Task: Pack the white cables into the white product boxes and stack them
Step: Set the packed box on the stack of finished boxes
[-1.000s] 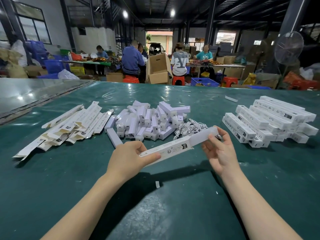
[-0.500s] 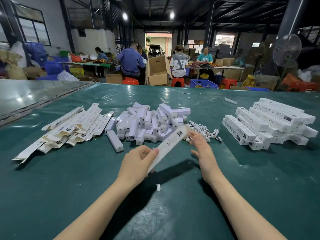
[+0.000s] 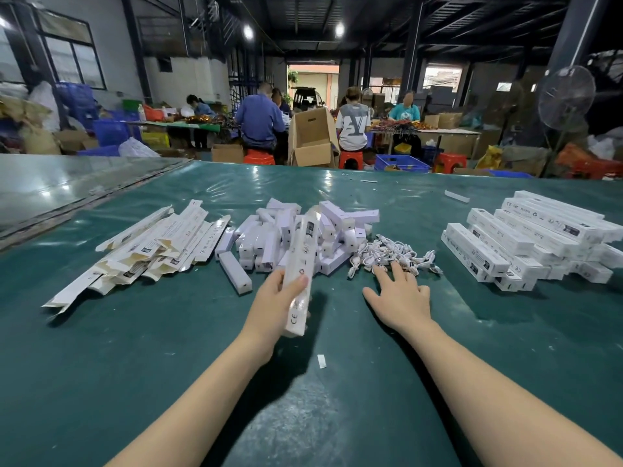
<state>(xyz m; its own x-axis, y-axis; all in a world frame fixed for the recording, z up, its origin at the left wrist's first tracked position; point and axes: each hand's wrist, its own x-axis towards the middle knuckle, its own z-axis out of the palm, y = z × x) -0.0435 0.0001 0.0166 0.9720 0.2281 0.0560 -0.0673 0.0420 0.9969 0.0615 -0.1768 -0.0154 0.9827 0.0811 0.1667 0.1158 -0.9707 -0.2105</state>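
My left hand (image 3: 274, 299) grips a long white product box (image 3: 301, 273), which points away from me over the green table (image 3: 168, 348). My right hand (image 3: 399, 291) holds nothing; its fingers are spread and reach the near edge of the pile of white cables (image 3: 392, 256). Behind the held box lies a heap of small white inner boxes (image 3: 303, 230). One small box (image 3: 235, 273) lies apart to the left of my left hand. Packed long boxes are stacked (image 3: 536, 241) at the right.
Flat unfolded box sleeves (image 3: 148, 247) lie spread at the left. A small white scrap (image 3: 322, 361) lies between my forearms. Beyond the table's far edge, several people sit at other tables among cardboard boxes (image 3: 312, 139), red stools and blue crates. A fan (image 3: 564, 99) stands at the right.
My right hand let go of the long box and moved right to the cable pile. My left hand swung the box from lying crosswise to pointing away from me.
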